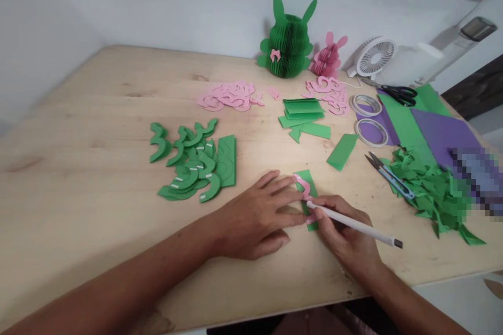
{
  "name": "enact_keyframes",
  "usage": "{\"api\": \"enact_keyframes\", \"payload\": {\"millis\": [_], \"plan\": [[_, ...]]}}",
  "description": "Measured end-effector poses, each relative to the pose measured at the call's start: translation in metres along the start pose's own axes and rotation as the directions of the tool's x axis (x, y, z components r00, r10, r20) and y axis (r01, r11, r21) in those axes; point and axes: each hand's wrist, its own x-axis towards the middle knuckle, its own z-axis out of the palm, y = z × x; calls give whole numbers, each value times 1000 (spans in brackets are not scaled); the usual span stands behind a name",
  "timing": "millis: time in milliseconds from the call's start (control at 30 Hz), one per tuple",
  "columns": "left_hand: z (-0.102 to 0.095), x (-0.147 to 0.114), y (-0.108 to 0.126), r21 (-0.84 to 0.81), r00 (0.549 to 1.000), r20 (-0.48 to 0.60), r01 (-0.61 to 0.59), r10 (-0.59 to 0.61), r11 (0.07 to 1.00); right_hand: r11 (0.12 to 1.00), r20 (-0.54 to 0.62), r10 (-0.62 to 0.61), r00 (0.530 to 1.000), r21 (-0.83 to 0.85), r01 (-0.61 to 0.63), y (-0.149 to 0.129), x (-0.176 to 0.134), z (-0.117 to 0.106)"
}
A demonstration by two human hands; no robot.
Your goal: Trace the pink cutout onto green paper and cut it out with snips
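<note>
My right hand [348, 230] is closed on a pen [356, 222], one end at a pink template [303, 184]. My left hand [255, 214], fingers apart, has its fingertips on that template, over a green card [312, 226] near the worktop's [86, 131] front edge. Toward the left edge lie green cutouts [192, 175]; toward the right, snips [393, 178] beside green scraps [428, 188]. A green rabbit [288, 36] stands by the back edge.

small white fan [375, 56] near black-handled scissors [401, 95]
</note>
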Motion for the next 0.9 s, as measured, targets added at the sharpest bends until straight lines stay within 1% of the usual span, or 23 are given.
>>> {"api": "enact_keyframes", "payload": {"millis": [167, 433, 633, 767, 900], "plan": [[0, 0, 0, -3, 1000, -16, -5, 5, 1000, 1000, -6, 10, 1000, 0, -10, 0, -1, 1], [0, 0, 0, -2, 1000, -3, -10, 10, 1000, 999, -5, 31, 1000, 14, -31, 2, -3, 1], [-1, 0, 1, -8, 1000, -27, -8, 8, 1000, 999, -29, 34, 999, 20, -33, 0, -3, 1], [-1, 1, 1, 3, 1000, -13, -10, 10, 1000, 999, -30, 33, 999, 39, -32, 0, -2, 0], [0, 1, 1, 4, 1000, -2, -5, 5, 1000, 999, -7, 25, 1000, 44, -24, 2, -2, 1]]}}
